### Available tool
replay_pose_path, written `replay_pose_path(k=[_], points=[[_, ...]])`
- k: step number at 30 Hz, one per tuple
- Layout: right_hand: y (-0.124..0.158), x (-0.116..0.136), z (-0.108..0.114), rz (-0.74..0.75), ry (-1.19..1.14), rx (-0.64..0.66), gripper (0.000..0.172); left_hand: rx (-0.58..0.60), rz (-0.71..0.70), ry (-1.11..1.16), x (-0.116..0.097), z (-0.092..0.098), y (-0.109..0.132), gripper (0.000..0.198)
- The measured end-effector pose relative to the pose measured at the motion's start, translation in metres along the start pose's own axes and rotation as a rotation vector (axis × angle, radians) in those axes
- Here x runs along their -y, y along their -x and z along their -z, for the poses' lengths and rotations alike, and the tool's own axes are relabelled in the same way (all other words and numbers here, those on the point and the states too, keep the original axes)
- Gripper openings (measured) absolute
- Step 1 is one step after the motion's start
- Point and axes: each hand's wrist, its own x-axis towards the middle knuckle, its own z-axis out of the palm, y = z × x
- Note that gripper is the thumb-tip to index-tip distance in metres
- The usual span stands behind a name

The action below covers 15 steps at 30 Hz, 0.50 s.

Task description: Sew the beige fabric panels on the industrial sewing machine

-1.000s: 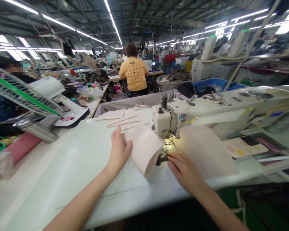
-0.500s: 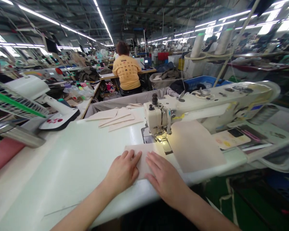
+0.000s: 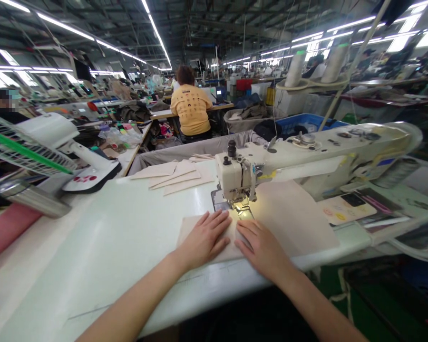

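A beige fabric piece (image 3: 189, 229) lies on the pale sewing table in front of the sewing machine (image 3: 231, 175). My left hand (image 3: 205, 240) rests flat on it with fingers stretched toward the needle area. Just to the right, my right hand (image 3: 262, 247) also lies on the fabric, its fingertips close to the lit presser foot (image 3: 241, 207). Both palms face down and neither hand grips anything. Part of the fabric is hidden under the hands. A larger beige panel (image 3: 299, 223) lies flat under the machine arm at the right.
Several cut fabric pieces (image 3: 180, 176) lie behind, left of the machine head. At the left stand a white fan (image 3: 89, 171) and a steel flask (image 3: 39, 198). A phone (image 3: 354, 199) sits at the right. Ahead, a person in a yellow top (image 3: 191, 109) sits.
Both hands have moved forward and right, toward the presser foot, and the fabric has shifted with them. My left hand's fingers have straightened out flat. The camera view has shifted slightly.
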Motion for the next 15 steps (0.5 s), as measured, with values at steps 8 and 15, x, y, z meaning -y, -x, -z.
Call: replay_pose_path(k=[8,15], points=[[-0.0039,-0.0026,-0.0030,-0.021,-0.002,-0.011,0.026,0.028,-0.006,0.014,0.0092,0.0046,-0.0038,0.053],[-0.0071,-0.0023,-0.0004,-0.024,-0.003,0.021,0.023,0.007,-0.015,0.009,0.0110,0.0025,-0.0056,0.053]])
